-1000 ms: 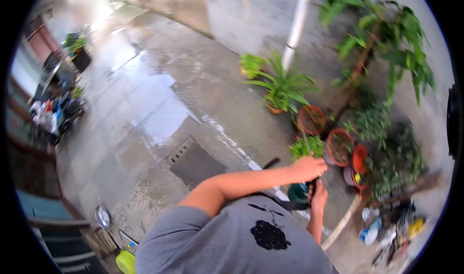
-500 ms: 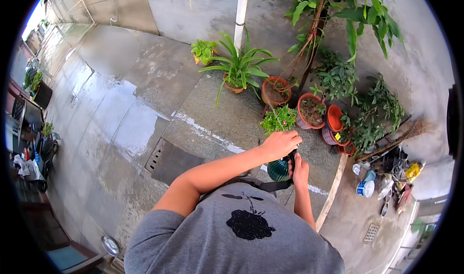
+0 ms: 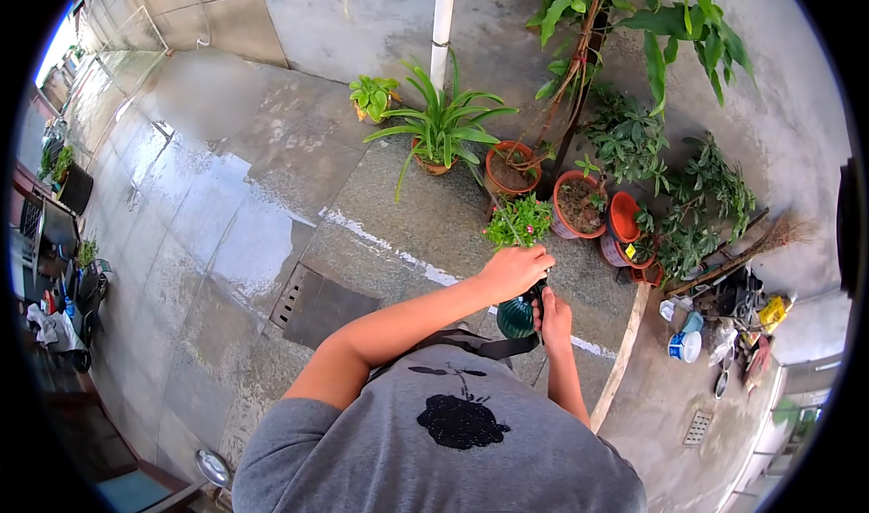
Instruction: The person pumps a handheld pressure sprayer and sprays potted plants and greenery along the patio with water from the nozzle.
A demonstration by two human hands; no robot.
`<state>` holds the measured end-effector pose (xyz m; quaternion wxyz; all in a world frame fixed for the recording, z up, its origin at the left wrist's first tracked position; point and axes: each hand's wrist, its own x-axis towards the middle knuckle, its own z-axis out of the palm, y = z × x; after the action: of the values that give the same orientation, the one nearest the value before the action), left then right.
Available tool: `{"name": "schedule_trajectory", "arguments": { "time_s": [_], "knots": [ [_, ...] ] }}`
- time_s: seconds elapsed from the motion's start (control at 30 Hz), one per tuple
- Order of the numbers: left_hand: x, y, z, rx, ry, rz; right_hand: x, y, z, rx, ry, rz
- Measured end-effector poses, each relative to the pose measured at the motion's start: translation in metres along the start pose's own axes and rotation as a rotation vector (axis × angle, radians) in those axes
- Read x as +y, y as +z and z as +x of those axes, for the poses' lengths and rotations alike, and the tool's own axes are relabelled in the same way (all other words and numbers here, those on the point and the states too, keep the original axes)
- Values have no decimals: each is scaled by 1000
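Observation:
A dark green, ribbed, glossy spray bottle (image 3: 515, 318) is held in front of my body, with a black top and handle. My right hand (image 3: 554, 317) is closed around its black handle. My left hand (image 3: 518, 272) is closed over the front of the black top, and its fingers hide most of that part. Just beyond my hands a thin pale line, a rod or a jet of water, runs towards the pots; I cannot tell which. Nearest to my left hand is a low plant with pink flowers (image 3: 521, 222).
A strappy-leaved potted plant (image 3: 444, 131), terracotta pots (image 3: 577, 207) and a tall leafy plant line the wall by a white pipe (image 3: 442, 28). A white bucket (image 3: 684, 346) and a broom (image 3: 778, 234) lie right. Left are a drain cover (image 3: 324, 306) and wet paving (image 3: 249, 241).
The view has shifted slightly, so the pots and my hands appear a little further left. Both hands keep their hold on the spray bottle.

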<state>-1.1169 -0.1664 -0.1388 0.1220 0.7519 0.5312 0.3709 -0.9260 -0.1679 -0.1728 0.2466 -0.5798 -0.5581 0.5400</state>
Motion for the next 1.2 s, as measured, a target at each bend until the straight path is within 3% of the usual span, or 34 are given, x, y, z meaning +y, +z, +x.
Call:
{"name": "schedule_trajectory", "arguments": {
  "time_s": [0.33,0.53,0.83,1.1,1.2],
  "knots": [
    [0,-12,7,38,-46,-34,-19,5,-1,-21,-10,0],
    [0,-17,12,-92,-86,53,-17,5,2,-30,-27,14],
    [30,-41,46,233,-60,59,-22,5,-3,-12,-43,25],
    [8,15,11,118,-79,33,-25,1,-16,58,45,-44],
    [21,20,3,146,-73,14,-17,-1,-14,37,-42,0]
  ]
}}
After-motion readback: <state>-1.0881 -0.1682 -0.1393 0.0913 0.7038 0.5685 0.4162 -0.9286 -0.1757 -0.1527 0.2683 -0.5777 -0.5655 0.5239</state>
